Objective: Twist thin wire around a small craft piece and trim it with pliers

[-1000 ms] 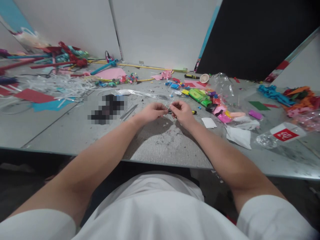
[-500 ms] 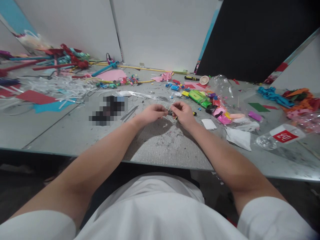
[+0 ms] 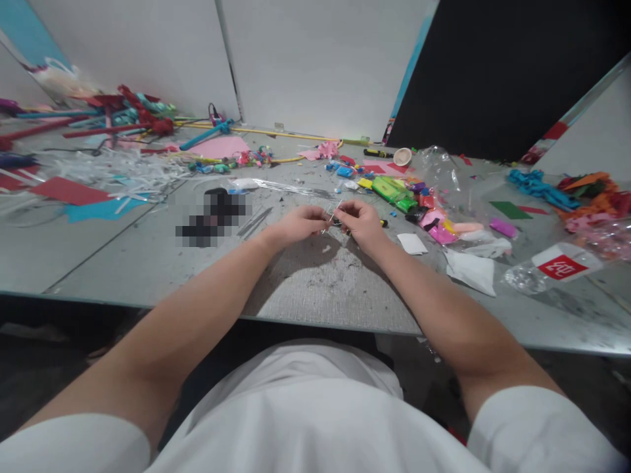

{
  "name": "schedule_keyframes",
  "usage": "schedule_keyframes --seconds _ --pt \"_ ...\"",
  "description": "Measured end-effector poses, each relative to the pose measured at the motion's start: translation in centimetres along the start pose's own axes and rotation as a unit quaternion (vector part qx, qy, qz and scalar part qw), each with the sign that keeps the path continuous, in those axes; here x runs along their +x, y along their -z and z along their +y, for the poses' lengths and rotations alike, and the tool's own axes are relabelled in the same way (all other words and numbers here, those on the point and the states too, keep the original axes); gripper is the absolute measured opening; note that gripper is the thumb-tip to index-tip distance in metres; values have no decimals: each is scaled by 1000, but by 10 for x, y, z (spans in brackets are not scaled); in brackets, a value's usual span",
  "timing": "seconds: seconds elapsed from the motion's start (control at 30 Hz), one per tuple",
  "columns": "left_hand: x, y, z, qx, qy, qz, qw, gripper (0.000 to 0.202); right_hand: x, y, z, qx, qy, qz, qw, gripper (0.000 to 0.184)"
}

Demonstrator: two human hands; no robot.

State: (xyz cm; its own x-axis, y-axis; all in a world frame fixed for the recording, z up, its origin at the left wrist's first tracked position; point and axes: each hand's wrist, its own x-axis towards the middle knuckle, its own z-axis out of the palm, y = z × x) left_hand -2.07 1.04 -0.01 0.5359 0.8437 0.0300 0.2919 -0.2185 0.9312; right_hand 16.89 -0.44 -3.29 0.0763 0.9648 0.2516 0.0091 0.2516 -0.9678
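Note:
My left hand (image 3: 297,224) and my right hand (image 3: 361,223) meet just above the grey table (image 3: 320,282), fingertips almost touching. Both hands are pinched on a thin, pale, wire-like strip (image 3: 332,215) that sticks up between them; it is too small to name. A black and yellow marker (image 3: 362,225) lies on the table under my right hand. Small dark scraps (image 3: 329,272) are strewn on the table in front of me.
Colourful clay pieces and a green packet (image 3: 393,191) lie to the right, with white paper bits (image 3: 470,269) and a plastic bottle (image 3: 549,269). Shredded white strips (image 3: 113,172), red and blue paper (image 3: 73,192), and a clear plastic sleeve (image 3: 283,188) lie to the left and behind.
My hands stay pinched together in the same spot; only the fingers shift a little on the thin strip.

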Motion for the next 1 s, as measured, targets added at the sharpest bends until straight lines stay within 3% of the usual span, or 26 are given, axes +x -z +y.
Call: schedule_keyframes --seconds 0.47,0.83,1.0 --pt "-1 -3 3 -24 2 -1 1000 13 3 1 6 35 -29 -23 999 24" --pt "0 -2 0 0 -7 6 1000 19 5 3 12 44 8 -50 998 45" --pt "0 -1 0 11 -22 6 1000 16 9 3 16 40 7 -44 998 45"
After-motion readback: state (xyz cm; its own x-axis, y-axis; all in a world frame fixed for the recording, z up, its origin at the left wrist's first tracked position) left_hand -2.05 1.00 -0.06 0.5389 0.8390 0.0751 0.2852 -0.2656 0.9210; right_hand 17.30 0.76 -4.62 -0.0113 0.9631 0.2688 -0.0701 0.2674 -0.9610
